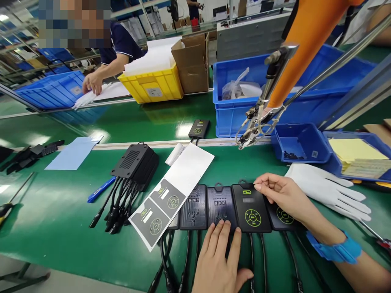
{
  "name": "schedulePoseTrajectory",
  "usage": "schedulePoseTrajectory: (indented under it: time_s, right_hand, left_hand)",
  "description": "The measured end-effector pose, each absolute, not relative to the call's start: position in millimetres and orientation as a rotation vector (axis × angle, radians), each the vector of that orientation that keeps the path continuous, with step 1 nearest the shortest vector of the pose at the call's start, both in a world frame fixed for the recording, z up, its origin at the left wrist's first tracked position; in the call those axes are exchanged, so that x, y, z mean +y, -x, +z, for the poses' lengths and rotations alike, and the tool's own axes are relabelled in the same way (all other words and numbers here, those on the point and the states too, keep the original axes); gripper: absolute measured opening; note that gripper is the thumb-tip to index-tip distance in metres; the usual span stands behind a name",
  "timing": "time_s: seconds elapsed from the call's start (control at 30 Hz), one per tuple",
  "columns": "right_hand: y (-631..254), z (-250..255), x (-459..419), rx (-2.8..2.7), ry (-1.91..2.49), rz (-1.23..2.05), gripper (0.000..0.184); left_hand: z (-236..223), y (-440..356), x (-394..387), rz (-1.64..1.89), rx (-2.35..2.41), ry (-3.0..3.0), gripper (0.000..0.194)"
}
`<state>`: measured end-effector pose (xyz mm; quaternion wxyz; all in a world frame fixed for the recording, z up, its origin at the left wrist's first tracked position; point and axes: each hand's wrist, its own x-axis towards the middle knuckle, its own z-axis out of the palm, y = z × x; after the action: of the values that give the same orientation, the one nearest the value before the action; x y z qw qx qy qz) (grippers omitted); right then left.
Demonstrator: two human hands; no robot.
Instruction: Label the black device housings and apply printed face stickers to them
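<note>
Several flat black controllers lie side by side on the green bench, cables toward me. My left hand [218,256] is open, its fingertips on the lower edge of a controller with bare digits [220,201]. My right hand [282,195] has thumb and forefinger pinched together at the upper right corner of the labelled controller [252,209]; whether anything is between them is hidden. Under that hand is another labelled controller [282,215], partly covered. A white sticker sheet [195,162] with two grey control-panel labels [169,199] rests across the row's left end.
Left of the sheet are a black box with cables [134,162] and a blue pen [101,189]. A white glove [330,189] lies at right. An orange tool [302,49] hangs above small blue bins [301,142]. Across the bench, a co-worker's hands [93,83] handle white sheets beside a yellow crate [152,87].
</note>
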<state>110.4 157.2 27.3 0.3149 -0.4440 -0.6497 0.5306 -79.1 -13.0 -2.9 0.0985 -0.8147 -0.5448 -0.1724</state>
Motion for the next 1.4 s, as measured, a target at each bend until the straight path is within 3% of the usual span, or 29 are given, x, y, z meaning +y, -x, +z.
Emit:
schedulePoseTrajectory:
  time_s: [0.53,1.03,1.13,1.2,1.3,1.4]
  right_hand:
    - [-109.7,20.4,159.3,-1.765,1.237,1.316,0.049]
    - [-110.3,13.4,157.6,-1.909,1.282,1.161,0.034]
    - [-110.9,12.9,155.0,-2.081,1.242,0.894,0.025]
    - [-111.4,14.1,153.6,-2.255,1.209,0.536,0.025]
    - [-111.1,16.8,151.5,-2.424,1.191,-0.003,0.037]
    - [-108.0,15.6,142.2,-2.579,1.020,-0.097,0.053]
  left_hand:
    - [-5.2,75.2,-13.0,-0.435,-1.616,2.367,0.058]
    - [-7.5,76.4,-14.6,-0.365,-1.615,2.397,0.056]
    - [-6.6,76.1,-15.0,-0.349,-1.621,2.402,0.054]
    - [-3.4,74.7,-13.5,-0.381,-1.622,2.383,0.049]
    - [1.4,71.9,-10.7,-0.445,-1.621,2.347,0.045]
    - [2.1,69.9,-10.2,-0.465,-1.655,2.316,0.041]
